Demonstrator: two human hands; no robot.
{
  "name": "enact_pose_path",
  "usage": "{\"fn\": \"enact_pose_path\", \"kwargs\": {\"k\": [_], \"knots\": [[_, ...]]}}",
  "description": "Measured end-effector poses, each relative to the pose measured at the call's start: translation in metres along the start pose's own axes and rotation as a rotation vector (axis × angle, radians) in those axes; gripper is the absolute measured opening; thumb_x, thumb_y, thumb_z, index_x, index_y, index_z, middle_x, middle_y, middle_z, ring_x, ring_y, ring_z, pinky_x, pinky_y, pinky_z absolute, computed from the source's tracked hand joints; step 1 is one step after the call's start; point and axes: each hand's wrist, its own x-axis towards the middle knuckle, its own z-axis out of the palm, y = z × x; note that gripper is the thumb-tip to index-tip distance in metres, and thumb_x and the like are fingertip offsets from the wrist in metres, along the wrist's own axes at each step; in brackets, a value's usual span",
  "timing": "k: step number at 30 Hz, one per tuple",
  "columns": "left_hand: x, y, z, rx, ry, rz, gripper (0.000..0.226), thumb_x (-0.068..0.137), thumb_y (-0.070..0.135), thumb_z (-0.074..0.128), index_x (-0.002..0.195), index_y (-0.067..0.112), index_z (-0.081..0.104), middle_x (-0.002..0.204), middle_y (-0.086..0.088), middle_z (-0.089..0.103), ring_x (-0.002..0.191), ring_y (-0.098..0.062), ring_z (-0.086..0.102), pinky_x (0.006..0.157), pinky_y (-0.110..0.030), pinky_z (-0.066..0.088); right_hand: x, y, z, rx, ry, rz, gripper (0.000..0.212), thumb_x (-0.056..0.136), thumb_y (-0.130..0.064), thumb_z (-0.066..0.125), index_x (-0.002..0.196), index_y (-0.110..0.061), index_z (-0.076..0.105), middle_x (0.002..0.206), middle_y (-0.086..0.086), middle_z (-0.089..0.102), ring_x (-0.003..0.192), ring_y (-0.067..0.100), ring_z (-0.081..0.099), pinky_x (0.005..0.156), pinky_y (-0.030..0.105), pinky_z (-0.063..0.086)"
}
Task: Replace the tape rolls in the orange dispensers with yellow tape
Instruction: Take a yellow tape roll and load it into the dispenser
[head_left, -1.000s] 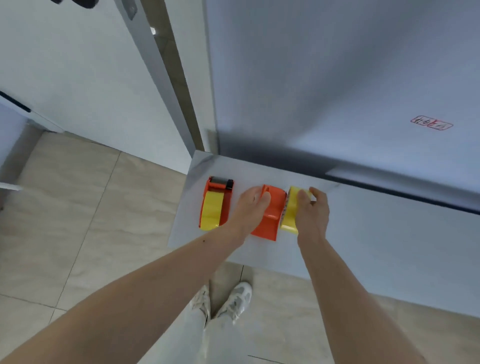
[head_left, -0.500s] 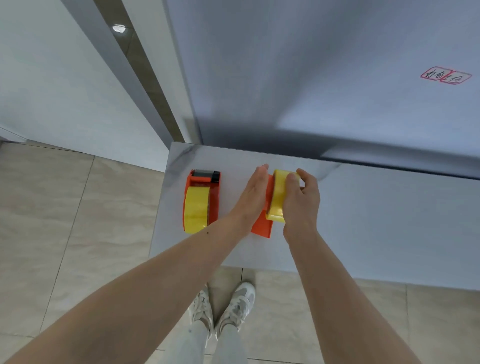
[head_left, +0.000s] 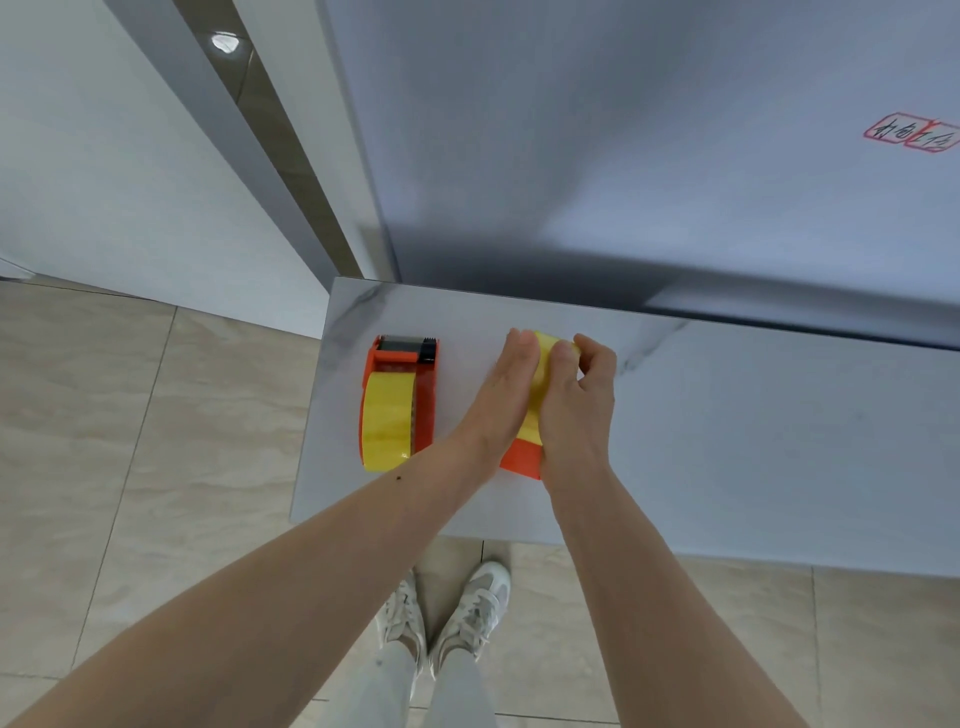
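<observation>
Two orange tape dispensers lie on the white table. The left dispenser holds a yellow tape roll and its black cutter faces away from me. The right dispenser is mostly hidden; only its near orange end shows. My left hand presses flat along its left side. My right hand grips a second yellow tape roll, which sits between both hands over that dispenser.
The table's left edge runs just beside the left dispenser, its near edge close to my feet. A grey wall panel with a red sticker rises behind the table. Tiled floor lies to the left.
My right hand has moved the yellow roll leftward from beside the right dispenser onto it, closing against my left hand. The camera has shifted closer and more downward.
</observation>
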Motion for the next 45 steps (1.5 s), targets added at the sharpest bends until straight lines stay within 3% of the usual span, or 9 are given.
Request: {"fn": "enact_pose_path", "kwargs": {"k": [3,8,15,20,26,30,37,41,45], "knots": [[0.004,-0.01,0.004,0.006,0.012,0.027,0.101,0.069,0.095,0.029,0.149,0.035,0.033,0.157,0.003,0.037,0.144,-0.019,0.036,0.117,-0.05,0.031,-0.003,0.003,-0.001,0.002,0.01,-0.005,0.033,0.104,-0.032,0.04,0.137,-0.028,0.043,0.121,-0.011,0.05,0.109,0.011,0.054,0.09,0.029,0.047],[-0.013,-0.009,0.01,0.06,0.064,0.118,0.067,0.095,0.067,0.021,0.155,0.036,0.019,0.163,0.008,0.023,0.148,-0.016,0.026,0.12,-0.047,0.027,-0.011,0.013,-0.001,0.017,0.054,-0.009,0.032,0.104,-0.035,0.041,0.135,-0.03,0.046,0.108,-0.023,0.051,0.103,0.004,0.055,0.089,0.025,0.047],[-0.018,-0.028,0.009,-0.01,0.11,0.153,0.07,0.09,0.069,0.032,0.149,0.032,0.035,0.148,0.003,0.048,0.135,-0.015,0.048,0.112,-0.042,0.042,-0.021,0.026,-0.001,0.059,0.079,0.02,0.027,0.102,-0.032,0.045,0.128,-0.029,0.051,0.102,-0.024,0.055,0.099,0.0,0.058,0.089,0.027,0.052],[-0.019,-0.039,0.006,-0.048,0.182,0.183,0.039,0.102,0.047,0.038,0.132,0.029,0.054,0.124,0.005,0.065,0.115,-0.014,0.063,0.099,-0.037,0.053,-0.022,0.038,0.007,0.081,0.104,0.075,0.02,0.1,-0.03,0.049,0.119,-0.029,0.055,0.106,-0.015,0.063,0.099,0.005,0.063,0.09,0.035,0.056],[-0.017,-0.046,0.004,0.048,0.25,0.219,0.027,0.104,0.036,0.039,0.123,0.024,0.054,0.113,0.005,0.067,0.107,-0.013,0.066,0.096,-0.043,0.055,-0.018,0.051,0.011,0.154,0.139,0.204,0.028,0.097,-0.031,0.055,0.123,-0.022,0.056,0.11,-0.007,0.066,0.097,0.009,0.066,0.088,0.036,0.057],[-0.011,-0.051,0.002,0.158,0.306,0.247,0.029,0.1,0.051,0.034,0.113,0.039,0.056,0.108,0.008,0.069,0.109,-0.018,0.064,0.095,-0.046,0.054,-0.013,0.054,0.014,0.123,0.158,0.198,0.029,0.095,-0.03,0.057,0.122,-0.02,0.057,0.113,-0.004,0.065,0.101,0.014,0.065,0.09,0.039,0.056],[-0.02,-0.062,-0.002,-0.031,0.318,0.212,0.021,0.1,0.029,0.05,0.115,0.017,0.061,0.113,0.0,0.063,0.101,-0.011,0.061,0.084,-0.023,0.05,-0.005,0.048,0.008,0.109,0.172,0.262,0.027,0.093,-0.03,0.058,0.117,-0.018,0.06,0.099,-0.008,0.062,0.099,0.017,0.063,0.089,0.041,0.055],[-0.021,-0.062,-0.001,0.094,0.423,0.264,0.025,0.098,0.037,0.052,0.093,0.015,0.063,0.081,0.007,0.061,0.071,0.001,0.055,0.061,-0.01,0.044,-0.001,0.047,0.007,0.034,0.132,0.254,0.032,0.093,-0.039,0.057,0.116,-0.018,0.061,0.097,-0.01,0.06,0.099,0.018,0.062,0.092,0.044,0.054],[-0.023,-0.061,-0.002,0.165,0.472,0.3,0.031,0.094,0.044,0.055,0.076,0.019,0.061,0.067,0.007,0.056,0.059,0.001,0.05,0.054,-0.01,0.041,0.004,0.05,-0.009,-0.092,0.084,0.154,0.034,0.095,-0.047,0.05,0.079,-0.02,0.063,0.074,-0.007,0.061,0.074,0.015,0.061,0.075,0.04,0.056]]}}
